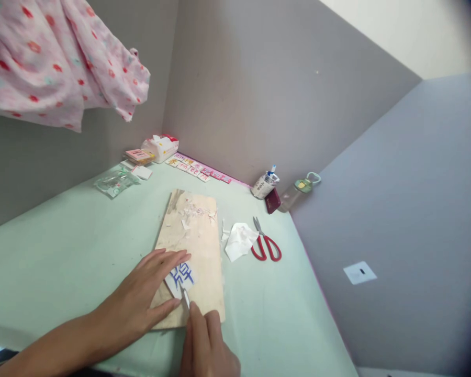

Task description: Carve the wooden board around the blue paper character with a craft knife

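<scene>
A white card [176, 291] with a large blue character lies on a pale wooden board [204, 246]. My left hand [151, 290] rests on it with fingers stretched along its upper edge and the thumb by its lower edge, keeping it flat. Pinched in my right hand [210, 343] is a slim craft knife [186, 298], its pointed tip touching the card at the character's lower strokes. My right fingers hide most of the knife's handle. Thin paper scraps [196, 209] are scattered over the board's far end.
Right of the board lie a crumpled white paper [240, 241] and red-handled scissors [266, 246]. Farther back stand a pen holder [264, 186] and a bottle [294, 195]. Small lettered cards [194, 168], a tissue pack [160, 148] and a clear bag [118, 181] sit along the walls.
</scene>
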Tool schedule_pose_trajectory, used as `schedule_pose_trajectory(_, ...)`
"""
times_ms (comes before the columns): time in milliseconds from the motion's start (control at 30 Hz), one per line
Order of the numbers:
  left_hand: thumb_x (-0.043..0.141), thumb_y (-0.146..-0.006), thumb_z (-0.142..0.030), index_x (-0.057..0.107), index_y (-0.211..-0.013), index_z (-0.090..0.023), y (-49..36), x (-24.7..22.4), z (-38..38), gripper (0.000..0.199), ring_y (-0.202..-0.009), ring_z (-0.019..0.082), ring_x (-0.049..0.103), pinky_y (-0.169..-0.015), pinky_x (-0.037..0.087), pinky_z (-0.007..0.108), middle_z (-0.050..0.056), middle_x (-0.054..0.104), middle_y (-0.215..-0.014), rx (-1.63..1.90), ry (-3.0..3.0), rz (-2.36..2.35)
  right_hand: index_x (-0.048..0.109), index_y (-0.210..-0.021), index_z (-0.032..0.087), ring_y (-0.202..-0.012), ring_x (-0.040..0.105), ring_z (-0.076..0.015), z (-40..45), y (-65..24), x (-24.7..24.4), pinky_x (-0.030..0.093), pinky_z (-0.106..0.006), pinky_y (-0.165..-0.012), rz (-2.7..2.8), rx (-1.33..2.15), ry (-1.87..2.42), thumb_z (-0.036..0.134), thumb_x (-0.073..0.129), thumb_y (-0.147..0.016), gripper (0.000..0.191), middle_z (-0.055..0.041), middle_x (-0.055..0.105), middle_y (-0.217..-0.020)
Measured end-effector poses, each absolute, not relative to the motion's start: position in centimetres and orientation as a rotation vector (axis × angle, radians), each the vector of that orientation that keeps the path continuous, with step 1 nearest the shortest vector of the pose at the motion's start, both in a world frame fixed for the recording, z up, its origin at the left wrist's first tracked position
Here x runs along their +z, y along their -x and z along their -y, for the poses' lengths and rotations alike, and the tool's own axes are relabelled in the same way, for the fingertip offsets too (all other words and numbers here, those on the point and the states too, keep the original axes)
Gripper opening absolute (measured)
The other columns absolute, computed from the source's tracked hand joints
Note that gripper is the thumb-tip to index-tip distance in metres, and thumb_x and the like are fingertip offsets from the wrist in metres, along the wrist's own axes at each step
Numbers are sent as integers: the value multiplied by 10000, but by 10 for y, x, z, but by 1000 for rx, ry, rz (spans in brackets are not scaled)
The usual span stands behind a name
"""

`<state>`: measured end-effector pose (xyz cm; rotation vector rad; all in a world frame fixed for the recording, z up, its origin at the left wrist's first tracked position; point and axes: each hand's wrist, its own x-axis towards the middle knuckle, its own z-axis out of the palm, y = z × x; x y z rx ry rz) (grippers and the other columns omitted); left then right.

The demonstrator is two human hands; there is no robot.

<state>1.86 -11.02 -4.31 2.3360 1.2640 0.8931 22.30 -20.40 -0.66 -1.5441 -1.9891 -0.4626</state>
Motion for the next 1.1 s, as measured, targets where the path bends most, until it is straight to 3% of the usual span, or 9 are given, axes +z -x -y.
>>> schedule_pose_trajectory(267, 584, -1097, -442, 341, -1732, -395, -18, -42, 108, 681, -1629, 342, 426, -1320, 428, 516, -11, 537, -1733, 923, -2335, -1246, 760, -1223, 226, -588, 762, -189, 192, -230, -1, 586, -221, -517, 1822, 64, 1421, 207, 462, -1152, 307, -53, 723, -822)
schedule_pose_trajectory(533, 584, -1098, -415, 343, -1729, -389, -18, -38, 110, 676, -1630, 352, 411, -1325, 414, 536, 10, 536, -1727, 916, -2313, -1230, 788, -1283, 219, -398, 644, -153, 197, -243, 2, 425, -215, -329, 2033, -335, 1449, 140, 479, -1099, 368, -52, 727, -806)
schedule_pose_trajectory(700, 593, -1105, -446, 327, -1733, -394, -16, -38, 107, 684, -1602, 349, 447, -1349, 362, 561, 22, 540, -1717, 933, -2328, -1170, 802, -1251, 233, -464, 691, -166, 199, -255, -1, 492, -212, -413, 1967, -215, 1408, 198, 518, -1142, 307, -47, 722, -781)
schedule_pose_trajectory(800, 641, -1093, -481, 319, -1729, -393, -12, -28, 105, 718, -1582, 326, 476, -1343, 373, 509, 25, 517, -1733, 967, -2337, -1129, 811, -1235, 228, -514, 705, -180, 198, -258, -3, 520, -229, -472, 1860, -69, 1396, 221, 546, -1149, 279, -48, 717, -763)
schedule_pose_trajectory(867, 644, -1104, -455, 410, -1662, -378, -11, -14, 103, 610, -1534, 294, 514, -1283, 436, 438, 27, 556, -1684, 1006, -2321, -1103, 821, -1221, 243, -544, 707, -183, 197, -257, -2, 523, -231, -492, 1780, 42, 1394, 240, 558, -1148, 274, -43, 711, -762)
schedule_pose_trajectory(967, 636, -1112, -345, 602, -1374, -339, -13, 8, 99, 265, -1331, 266, 602, -1110, 506, 370, 29, 691, -1398, 987, -2356, -990, 827, -1199, 271, -591, 709, -177, 194, -255, 0, 538, -222, -535, 1671, 225, 1395, 278, 560, -1148, 272, -24, 700, -775)
schedule_pose_trajectory(1100, 618, -1065, -234, 621, -1097, -279, -22, 21, 94, 56, -1093, 250, 626, -926, 506, 339, 28, 685, -1159, 925, -2373, -951, 825, -1194, 271, -660, 709, -166, 191, -254, 2, 558, -211, -620, 1591, 378, 1387, 307, 564, -1144, 267, -13, 705, -810)
